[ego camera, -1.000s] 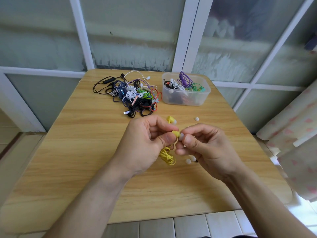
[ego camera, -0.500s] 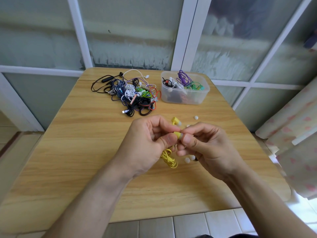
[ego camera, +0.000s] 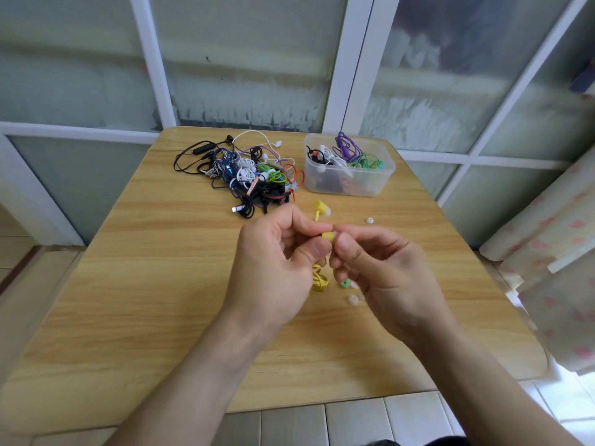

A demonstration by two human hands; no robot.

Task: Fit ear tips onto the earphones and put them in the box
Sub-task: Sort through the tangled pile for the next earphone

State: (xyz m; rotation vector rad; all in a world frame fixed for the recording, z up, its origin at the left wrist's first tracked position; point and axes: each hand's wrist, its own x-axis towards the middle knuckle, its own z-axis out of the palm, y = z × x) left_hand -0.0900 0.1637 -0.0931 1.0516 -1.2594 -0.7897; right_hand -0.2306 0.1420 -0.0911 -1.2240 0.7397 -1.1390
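2 bare hands meet above the middle of a pale wood-grain laminate table [ego camera: 135, 294]. The left hand [ego camera: 277, 265] pinches a small yellow plastic earbud [ego camera: 327, 235] between thumb and forefinger. The right hand [ego camera: 383, 268] pinches the earbud's tip end, where a pale soft ear tip [ego camera: 335, 234] shows, blurred. The second yellow earbud [ego camera: 322, 208], a stubby cylinder already capped with a whitish tip, sticks up on its thin stalk just behind the left forefinger. The glossy yellow cable [ego camera: 319, 280] hangs in a loose coil below the hands.

On the table under the right hand lie a small green ring-shaped ear tip [ego camera: 345, 283] and a pale rounded ear tip [ego camera: 353, 299]. Another white ear tip [ego camera: 370, 220] lies alone further back.

Near the far edge sits a clear, rounded rectangular plastic box [ego camera: 380, 185], open, holding purple, green, white and black earphones. Just left of it spreads a tangled heap of multicoloured earphone cables [ego camera: 248, 175].
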